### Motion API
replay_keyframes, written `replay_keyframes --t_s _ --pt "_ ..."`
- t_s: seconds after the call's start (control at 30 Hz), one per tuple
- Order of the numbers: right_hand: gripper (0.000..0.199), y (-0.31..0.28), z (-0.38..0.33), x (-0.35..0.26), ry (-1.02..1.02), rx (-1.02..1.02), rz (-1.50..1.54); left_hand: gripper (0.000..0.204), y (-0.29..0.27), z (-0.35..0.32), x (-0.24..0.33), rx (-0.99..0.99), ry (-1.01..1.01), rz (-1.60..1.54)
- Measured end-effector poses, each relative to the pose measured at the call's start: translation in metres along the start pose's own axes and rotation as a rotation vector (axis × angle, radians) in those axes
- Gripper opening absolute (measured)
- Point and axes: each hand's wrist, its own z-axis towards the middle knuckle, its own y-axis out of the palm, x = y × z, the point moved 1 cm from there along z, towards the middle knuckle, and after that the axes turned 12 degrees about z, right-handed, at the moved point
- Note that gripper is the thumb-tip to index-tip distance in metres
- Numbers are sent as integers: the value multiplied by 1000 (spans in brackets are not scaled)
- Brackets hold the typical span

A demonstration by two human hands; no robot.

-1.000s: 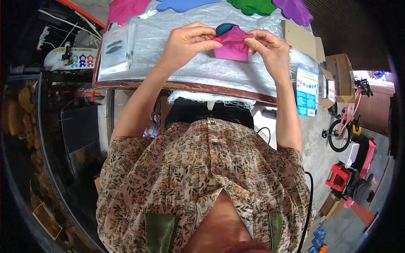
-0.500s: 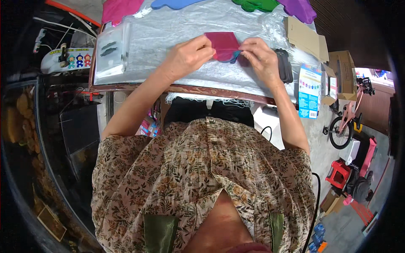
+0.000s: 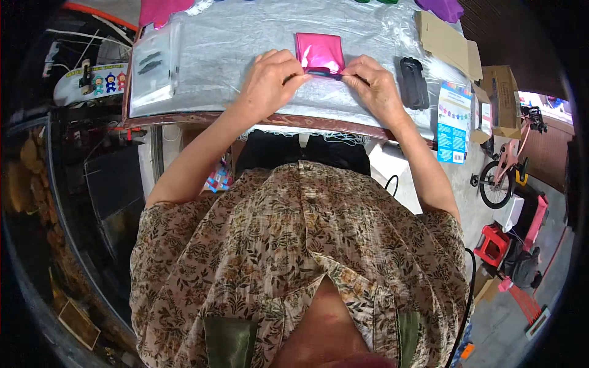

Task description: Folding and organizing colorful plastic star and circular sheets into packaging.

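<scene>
A shiny pink, flat, folded foil-like piece (image 3: 320,52) lies on the table, with a narrow dark blue-purple strip (image 3: 321,73) along its near edge. My left hand (image 3: 270,83) pinches its near left corner between thumb and fingers. At the near right corner, the thumb and fingertips of my right hand (image 3: 374,86) are closed on the same piece. Whether it is a pouch or a folded sheet I cannot tell. Just right of my right hand rests a long black object (image 3: 413,84).
Plastic sheeting (image 3: 227,43) covers the table, whose brown edge (image 3: 202,117) runs nearby. A clear bag with dark pieces (image 3: 153,64) lies left. Pink (image 3: 162,11) and purple (image 3: 442,8) items lie far off. Cardboard (image 3: 451,46) and a blue-white printed card (image 3: 453,122) lie right.
The pink piece now lies flatter and catches more light, its dark edge drawn into a straight strip. My hands have shifted slightly, still at its two near corners. The view has tilted nearer.
</scene>
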Motion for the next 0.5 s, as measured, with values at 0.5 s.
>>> replay_keyframes --t_s 0.5 --pt "12 15 5 0 112 138 -1 27 5 -8 -2 41 -189 -45"
